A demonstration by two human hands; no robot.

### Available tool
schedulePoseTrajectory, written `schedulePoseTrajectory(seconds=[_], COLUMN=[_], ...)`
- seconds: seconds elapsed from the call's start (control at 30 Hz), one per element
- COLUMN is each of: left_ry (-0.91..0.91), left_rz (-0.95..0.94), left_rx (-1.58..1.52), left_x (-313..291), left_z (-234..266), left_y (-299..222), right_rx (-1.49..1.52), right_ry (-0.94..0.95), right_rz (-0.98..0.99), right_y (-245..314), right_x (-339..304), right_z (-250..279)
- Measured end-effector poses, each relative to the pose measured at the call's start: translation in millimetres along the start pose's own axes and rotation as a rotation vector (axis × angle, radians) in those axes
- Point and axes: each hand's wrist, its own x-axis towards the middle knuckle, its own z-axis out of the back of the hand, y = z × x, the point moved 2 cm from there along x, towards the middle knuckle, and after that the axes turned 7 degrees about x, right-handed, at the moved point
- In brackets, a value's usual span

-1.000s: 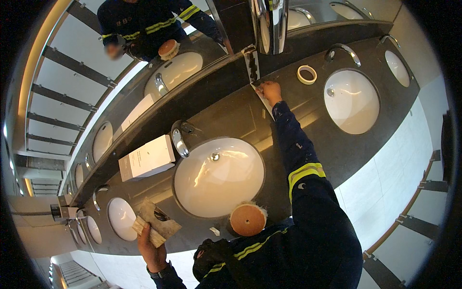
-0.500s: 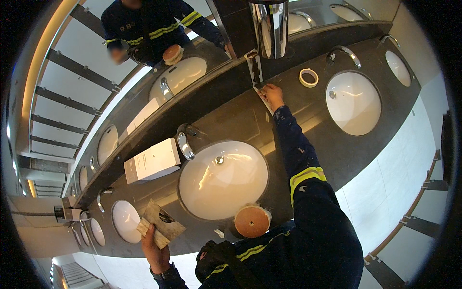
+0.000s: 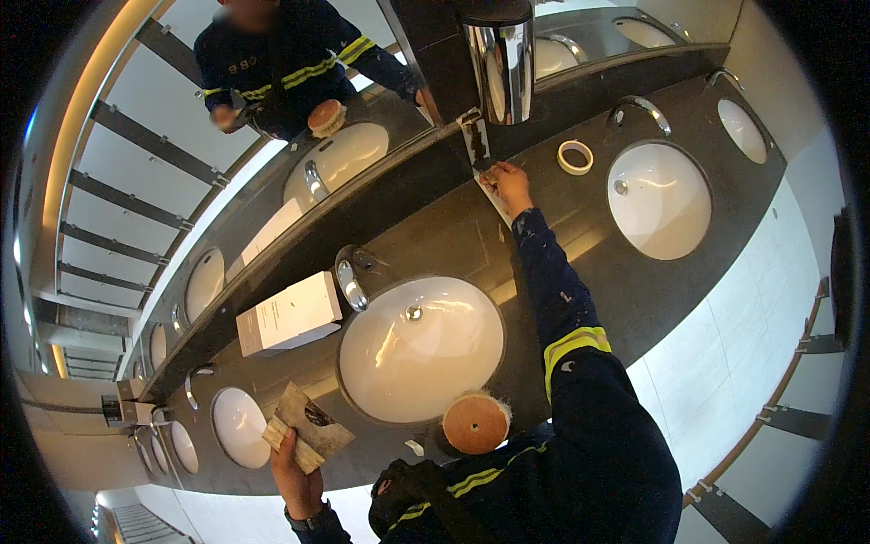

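Our right hand (image 3: 507,184) presses a tape strip (image 3: 490,194) flat behind the sink (image 3: 421,349), fingers spread; left hand (image 3: 294,471) fingers clench a scraper (image 3: 304,428) clear.

The right hand (image 3: 509,184) covers part of the pale strip (image 3: 494,201); fingertip contact unclear.

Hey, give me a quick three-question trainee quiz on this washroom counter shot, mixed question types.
1. True or false: the right hand reaches to the back of the dark counter, by the mirror's lower edge.
2. What does the left hand hold?
A. a roll of tape
B. a flat tan block
C. a round brush
3. Fill in: the roll of tape lies on the counter beside a ____ faucet.

Key:
1. True.
2. B, the flat tan block.
3. Chrome.
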Motion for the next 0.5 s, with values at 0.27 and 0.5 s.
schedulePoseTrajectory(seconds=[0.27, 0.5], left_ry=[0.006, 0.014], left_rz=[0.012, 0.029], left_rx=[-0.012, -0.021], left_x=[1.5, 4.2], left_z=[-1.1, 0.0], left_y=[0.7, 1.6], right_rx=[-0.049, 0.009], right_ry=[0.025, 0.063], right_rz=[0.018, 0.047], right_y=[6.3, 11.5], right_x=[3.1, 8.0], right_z=[-3.2, -4.7])
